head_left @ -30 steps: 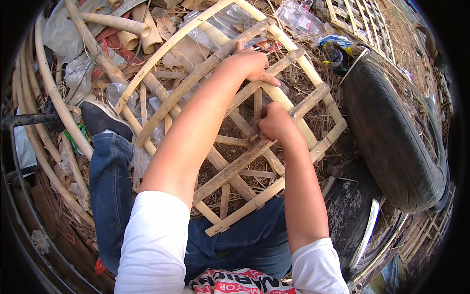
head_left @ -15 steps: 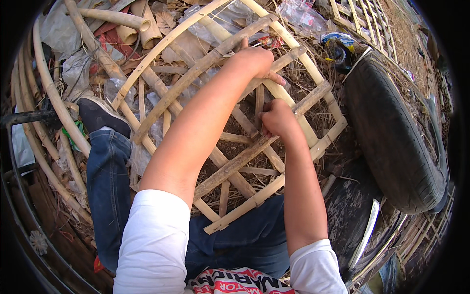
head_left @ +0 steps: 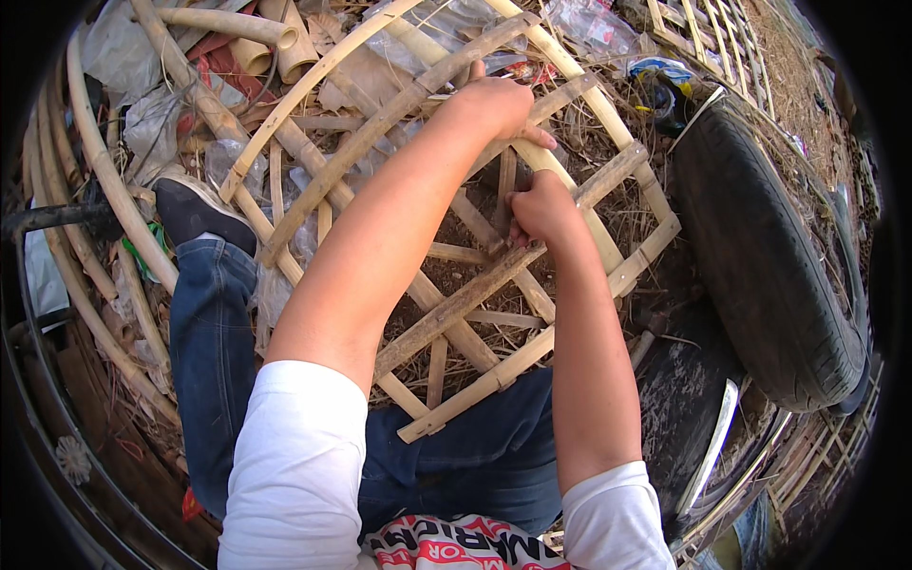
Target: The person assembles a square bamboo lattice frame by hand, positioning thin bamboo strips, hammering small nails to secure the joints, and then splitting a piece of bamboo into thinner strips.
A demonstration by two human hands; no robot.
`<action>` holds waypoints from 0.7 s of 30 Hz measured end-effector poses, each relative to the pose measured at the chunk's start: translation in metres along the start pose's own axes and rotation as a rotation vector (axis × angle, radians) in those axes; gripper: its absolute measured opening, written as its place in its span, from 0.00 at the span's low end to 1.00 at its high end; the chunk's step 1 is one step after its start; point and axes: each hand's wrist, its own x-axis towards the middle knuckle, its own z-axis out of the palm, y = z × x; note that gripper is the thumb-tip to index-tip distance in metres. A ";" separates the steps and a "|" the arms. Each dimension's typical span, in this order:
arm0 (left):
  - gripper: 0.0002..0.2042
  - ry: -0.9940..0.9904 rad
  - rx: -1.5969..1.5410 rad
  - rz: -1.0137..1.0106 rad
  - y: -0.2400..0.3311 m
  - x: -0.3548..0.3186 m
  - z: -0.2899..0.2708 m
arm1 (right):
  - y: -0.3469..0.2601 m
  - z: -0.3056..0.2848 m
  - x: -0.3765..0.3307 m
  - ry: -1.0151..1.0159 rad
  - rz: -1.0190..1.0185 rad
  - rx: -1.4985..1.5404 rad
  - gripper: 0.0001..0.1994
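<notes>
Right hand (head_left: 548,209) curls in at a slat crossing (head_left: 498,251) of the bamboo lattice (head_left: 456,311), its exact grip hidden; left hand (head_left: 497,106) lies half-spread across the upper slats (head_left: 413,97), its hold also unclear; the lattice's near corner (head_left: 412,432) overlaps the jeans (head_left: 465,461); a shoe (head_left: 202,213) sits left, a black tyre (head_left: 760,256) right.

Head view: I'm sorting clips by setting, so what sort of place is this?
Probably an informal outdoor work spot: a bamboo lattice lies before the person, with cut bamboo poles beyond it and dry, straw-strewn ground in view.
</notes>
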 end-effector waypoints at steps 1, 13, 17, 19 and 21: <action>0.39 -0.009 0.006 -0.001 -0.001 0.000 0.000 | -0.002 0.001 0.000 0.003 -0.003 -0.010 0.07; 0.39 0.100 -0.041 0.109 -0.005 -0.001 0.002 | 0.010 -0.003 -0.052 0.297 -0.208 0.331 0.09; 0.40 0.104 -0.055 0.108 -0.015 -0.001 0.001 | 0.040 0.006 -0.099 0.454 -0.319 0.301 0.13; 0.40 0.106 -0.076 0.120 -0.015 0.000 0.000 | 0.048 0.022 -0.098 0.432 -0.310 0.329 0.21; 0.39 0.030 -0.034 0.083 -0.008 -0.001 -0.004 | 0.058 0.026 -0.092 0.441 -0.252 0.432 0.26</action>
